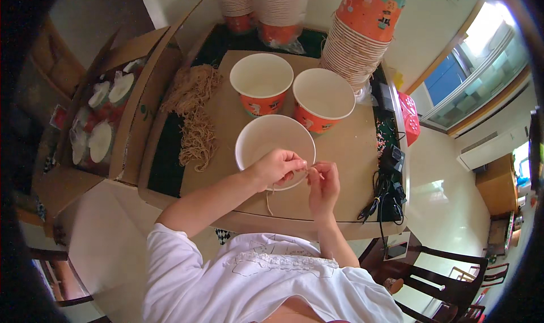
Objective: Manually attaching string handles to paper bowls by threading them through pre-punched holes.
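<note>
A white-lined paper bucket (249,136) stands nearest me, its mouth facing up. Over its near right rim my left hand (277,167) pinches a thin beige string (270,205), whose loose end dangles outside the bucket. My right hand (324,186) is closed in a pinch close beside the left fingertips, apparently on the same string; the fingers cover most of it. Behind are two more paper buckets, a left one (263,103) and a right one (309,119), orange outside and white within. A tangled heap of beige strings (198,133) lies to the left.
A tall stack of nested buckets (354,48) rises at the back right, with wrapped stacks (280,11) at the back. An open cardboard box (133,136) stands left. Black cables (385,198) and a red basket (409,119) are at right; a dark chair (436,266) is below.
</note>
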A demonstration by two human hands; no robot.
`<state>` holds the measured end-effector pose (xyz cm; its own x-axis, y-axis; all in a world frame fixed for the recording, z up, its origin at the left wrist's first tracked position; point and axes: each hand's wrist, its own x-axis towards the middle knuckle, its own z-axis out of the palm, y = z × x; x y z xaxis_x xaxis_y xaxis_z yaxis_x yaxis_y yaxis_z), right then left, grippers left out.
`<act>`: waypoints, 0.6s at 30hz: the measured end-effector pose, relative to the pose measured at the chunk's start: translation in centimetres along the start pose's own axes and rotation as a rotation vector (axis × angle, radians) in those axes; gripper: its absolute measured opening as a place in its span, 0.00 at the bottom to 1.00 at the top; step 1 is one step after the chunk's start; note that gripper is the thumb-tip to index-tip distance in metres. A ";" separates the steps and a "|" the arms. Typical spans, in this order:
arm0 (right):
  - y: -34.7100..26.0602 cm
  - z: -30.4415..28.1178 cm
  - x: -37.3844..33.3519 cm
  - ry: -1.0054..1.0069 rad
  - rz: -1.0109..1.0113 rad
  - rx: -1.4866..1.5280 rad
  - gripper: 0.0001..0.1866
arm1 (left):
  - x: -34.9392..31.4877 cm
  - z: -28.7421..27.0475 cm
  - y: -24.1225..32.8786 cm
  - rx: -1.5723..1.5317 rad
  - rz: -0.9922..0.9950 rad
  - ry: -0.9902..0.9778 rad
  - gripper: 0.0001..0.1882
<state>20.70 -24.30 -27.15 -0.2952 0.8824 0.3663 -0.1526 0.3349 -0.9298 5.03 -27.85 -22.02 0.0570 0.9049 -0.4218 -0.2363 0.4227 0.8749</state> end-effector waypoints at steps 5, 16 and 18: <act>-0.3 0.2 0.3 0.040 -0.061 -0.049 0.03 | 0.3 -0.1 -0.1 -0.025 -0.035 -0.017 0.09; -0.8 0.1 0.3 0.054 -0.378 -0.348 0.11 | -0.2 0.0 0.2 -0.178 -0.048 -0.025 0.07; -0.8 0.1 0.2 0.028 -0.329 -0.309 0.10 | -0.4 0.0 0.2 -0.217 -0.040 -0.015 0.06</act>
<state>20.63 -24.47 -26.32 -0.2515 0.7196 0.6472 0.0564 0.6785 -0.7325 5.00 -28.13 -21.64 0.0848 0.8889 -0.4502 -0.4364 0.4393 0.7852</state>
